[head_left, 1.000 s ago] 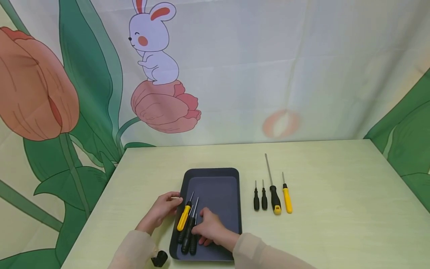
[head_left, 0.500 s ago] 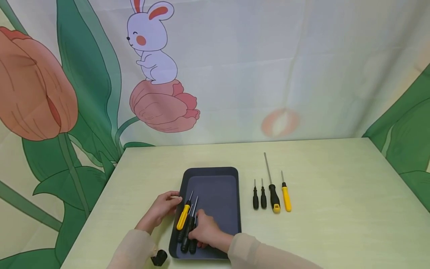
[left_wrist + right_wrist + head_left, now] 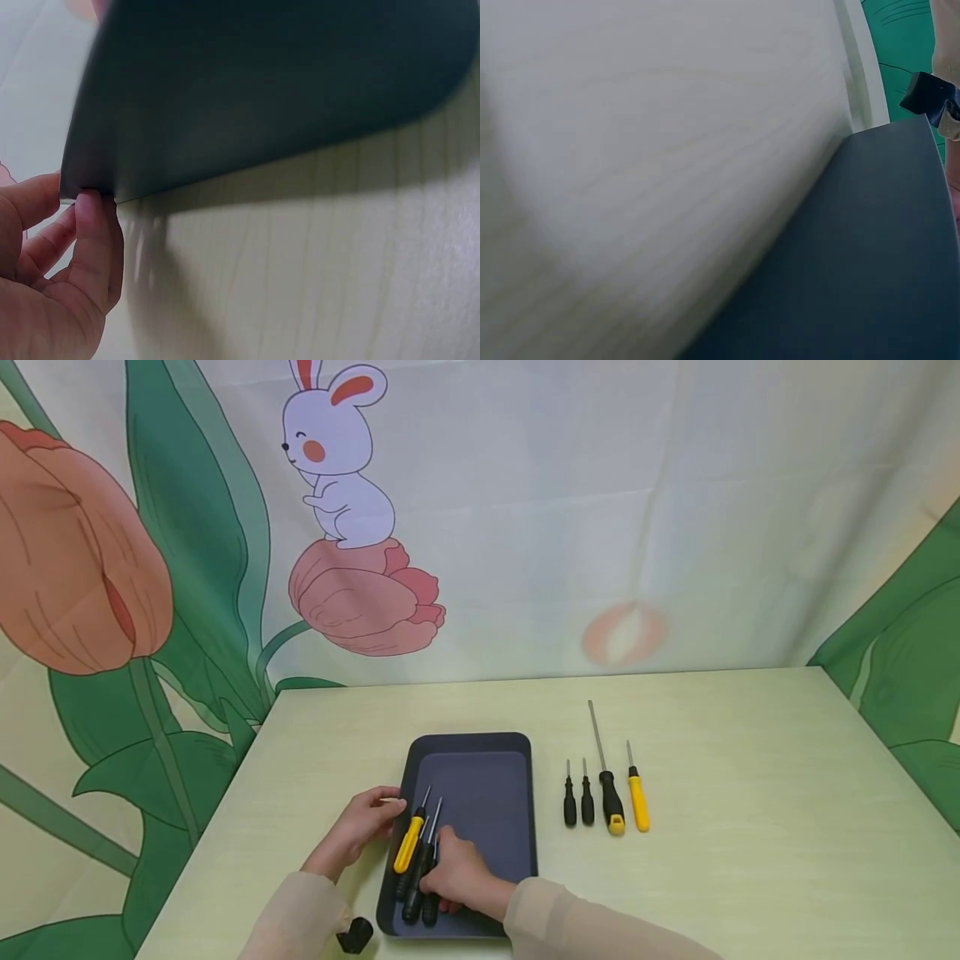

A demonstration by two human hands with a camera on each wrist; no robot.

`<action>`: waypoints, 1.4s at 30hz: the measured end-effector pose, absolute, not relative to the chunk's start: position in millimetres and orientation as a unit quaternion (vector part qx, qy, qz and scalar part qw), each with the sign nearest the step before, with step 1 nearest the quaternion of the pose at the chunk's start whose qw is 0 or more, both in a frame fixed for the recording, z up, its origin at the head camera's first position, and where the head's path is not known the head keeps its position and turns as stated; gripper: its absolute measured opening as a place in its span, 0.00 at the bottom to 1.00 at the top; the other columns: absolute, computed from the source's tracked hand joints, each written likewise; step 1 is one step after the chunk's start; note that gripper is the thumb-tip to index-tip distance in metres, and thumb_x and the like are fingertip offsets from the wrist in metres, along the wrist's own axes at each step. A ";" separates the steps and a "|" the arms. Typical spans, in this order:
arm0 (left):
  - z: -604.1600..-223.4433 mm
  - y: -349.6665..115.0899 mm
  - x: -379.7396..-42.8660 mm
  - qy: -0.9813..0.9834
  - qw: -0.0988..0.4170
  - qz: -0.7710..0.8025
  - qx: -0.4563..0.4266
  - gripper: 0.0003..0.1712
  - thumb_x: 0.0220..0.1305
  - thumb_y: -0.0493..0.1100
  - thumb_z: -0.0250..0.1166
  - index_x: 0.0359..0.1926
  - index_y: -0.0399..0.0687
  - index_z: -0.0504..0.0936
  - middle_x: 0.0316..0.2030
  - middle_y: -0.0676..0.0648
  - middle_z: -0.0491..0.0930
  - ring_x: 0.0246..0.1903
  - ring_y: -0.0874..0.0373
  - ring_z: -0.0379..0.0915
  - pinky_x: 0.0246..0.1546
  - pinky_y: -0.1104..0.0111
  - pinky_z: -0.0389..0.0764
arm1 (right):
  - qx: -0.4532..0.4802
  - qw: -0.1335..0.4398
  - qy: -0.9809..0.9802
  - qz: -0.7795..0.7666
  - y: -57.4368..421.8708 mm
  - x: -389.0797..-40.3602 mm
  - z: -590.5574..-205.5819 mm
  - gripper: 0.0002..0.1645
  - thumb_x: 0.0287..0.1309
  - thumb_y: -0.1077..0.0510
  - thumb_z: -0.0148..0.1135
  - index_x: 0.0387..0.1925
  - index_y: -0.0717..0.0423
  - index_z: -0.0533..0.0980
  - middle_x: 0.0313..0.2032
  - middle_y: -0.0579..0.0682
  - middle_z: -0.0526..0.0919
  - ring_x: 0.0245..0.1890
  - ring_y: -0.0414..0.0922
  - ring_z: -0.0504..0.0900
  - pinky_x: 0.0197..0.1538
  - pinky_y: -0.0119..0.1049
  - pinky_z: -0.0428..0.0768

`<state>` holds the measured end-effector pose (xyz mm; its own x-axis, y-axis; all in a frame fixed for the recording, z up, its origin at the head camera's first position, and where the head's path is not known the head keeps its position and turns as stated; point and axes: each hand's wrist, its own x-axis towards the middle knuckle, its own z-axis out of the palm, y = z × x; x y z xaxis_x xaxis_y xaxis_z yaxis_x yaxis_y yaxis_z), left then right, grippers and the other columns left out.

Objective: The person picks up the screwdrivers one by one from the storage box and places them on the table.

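Observation:
My left hand (image 3: 366, 824) pinches the left rim of the dark tray (image 3: 495, 793); in the left wrist view its fingers (image 3: 91, 240) meet the tray's edge (image 3: 225, 127). Over the tray's lower half, my right hand (image 3: 463, 875) pinches the rightmost black screwdriver (image 3: 431, 910), partly covering its handle. Close beside it in the tray lie a longer black screwdriver (image 3: 412, 906), a yellow-handled screwdriver (image 3: 409, 843) and another black handle (image 3: 402, 885), mostly hidden. In the right wrist view only the tray's outer side (image 3: 840, 262) shows, not the right hand.
Right of the tray, two small black screwdrivers (image 3: 570, 806), a long black-and-yellow screwdriver (image 3: 612, 802) and a yellow screwdriver (image 3: 639, 802) lie in a row on the pale table (image 3: 750, 827). A black wrist device (image 3: 356, 935) sits by the left sleeve. A printed curtain (image 3: 510, 527) hangs behind.
My right hand has shifted slightly left, its fingers closing around the rightmost black screwdriver. The left hand stays at the tray rim, and the screwdrivers keep their places.

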<state>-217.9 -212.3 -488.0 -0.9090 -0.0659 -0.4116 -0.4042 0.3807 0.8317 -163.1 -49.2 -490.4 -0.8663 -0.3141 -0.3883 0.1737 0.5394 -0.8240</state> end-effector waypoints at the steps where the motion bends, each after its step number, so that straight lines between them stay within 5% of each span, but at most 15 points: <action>1: -488.2 -212.4 -218.1 0.816 0.158 0.538 -0.144 0.23 0.60 0.41 0.55 0.55 0.37 0.67 0.46 0.36 0.72 0.32 0.57 0.70 0.32 0.70 0.74 | -0.043 0.255 0.840 -0.478 -49.4 -163.4 -490.4 0.33 0.38 0.65 0.67 0.48 0.62 0.62 0.20 0.53 0.74 0.07 0.42 0.71 0.11 0.37 0.71; 37: -484.1 -211.7 -215.2 0.820 0.158 0.531 -0.142 0.22 0.61 0.42 0.55 0.55 0.36 0.68 0.45 0.36 0.73 0.32 0.57 0.71 0.35 0.67 0.76 | -0.063 0.267 0.858 -0.434 -47.6 -170.7 -483.8 0.32 0.36 0.63 0.69 0.44 0.60 0.62 0.20 0.55 0.74 0.07 0.46 0.73 0.13 0.40 0.73; 42: -484.2 -211.9 -215.6 0.821 0.157 0.530 -0.140 0.22 0.61 0.42 0.55 0.54 0.36 0.68 0.45 0.36 0.73 0.32 0.57 0.71 0.36 0.67 0.76 | -0.050 0.270 0.849 -0.452 -46.0 -169.6 -483.3 0.37 0.35 0.63 0.68 0.49 0.62 0.61 0.21 0.56 0.75 0.06 0.45 0.71 0.13 0.40 0.73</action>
